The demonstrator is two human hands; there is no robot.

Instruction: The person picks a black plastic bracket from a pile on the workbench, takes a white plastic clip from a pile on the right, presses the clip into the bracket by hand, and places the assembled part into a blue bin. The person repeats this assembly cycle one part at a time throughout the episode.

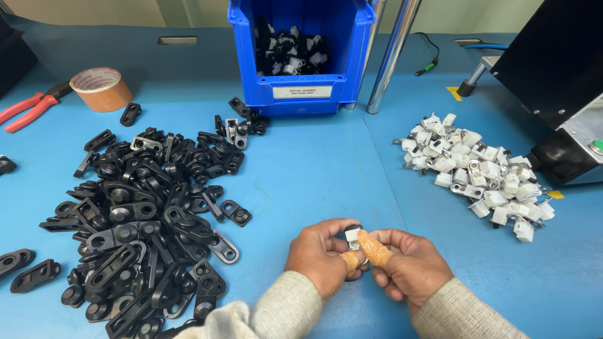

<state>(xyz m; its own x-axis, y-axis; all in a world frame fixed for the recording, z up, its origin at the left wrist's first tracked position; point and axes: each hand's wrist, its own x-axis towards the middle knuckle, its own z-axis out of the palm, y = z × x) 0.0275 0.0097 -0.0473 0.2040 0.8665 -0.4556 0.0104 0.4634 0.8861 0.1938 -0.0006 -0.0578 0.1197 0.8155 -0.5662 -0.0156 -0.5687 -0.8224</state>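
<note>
I've got both hands low in the middle of the blue table (326, 169), pressed close together. My left hand (321, 256) and my right hand (407, 263) are both curled shut around one small part (352, 235), black with a white piece on top, pinched between thumbs and fingertips. The thumbs are wrapped in brown tape, and they meet right under the part. It sits up off the table, held between the two hands.

To my left sprawls a big heap of black plastic parts (144, 213), a few strays lying just beside it. To my right, well apart from my hands, there's a pile of white clips with metal tabs (480, 172). Straight ahead stands a blue bin (301, 81) holding mixed black and white pieces, and a shiny metal post (392, 53) rises just beside it. Far left, a roll of brown tape (100, 89) rests near red-handled pliers (28, 108). At the right edge sits a black machine (559, 69).
</note>
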